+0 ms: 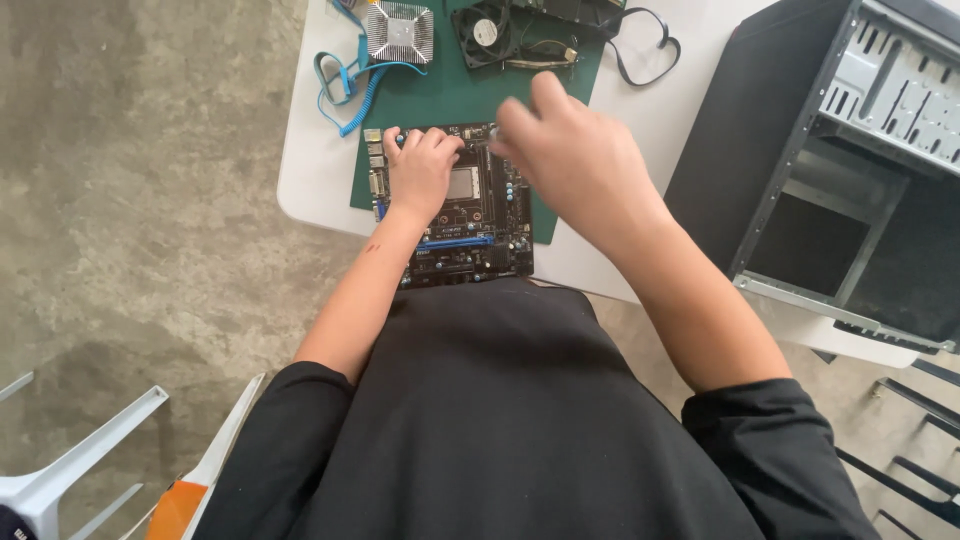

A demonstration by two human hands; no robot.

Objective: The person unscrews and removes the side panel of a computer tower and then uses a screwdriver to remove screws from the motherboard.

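Note:
A dark motherboard (478,240) with a blue slot lies on a green mat (450,95) at the near edge of a white table (310,170). My left hand (420,172) rests flat on the board's left part, fingers curled over its far left edge. Raised above the board's right side, my right hand (570,160) is blurred, fingers loosely bent; nothing visible is in it. The silver processor socket (463,184) shows between the two hands.
A metal heatsink (399,31), a black fan (483,33) and a black cable (645,50) lie at the mat's far end. A blue coiled strap (345,85) sits at the left. An open black computer case (850,170) lies on the right. White chair legs (80,460) stand on the floor.

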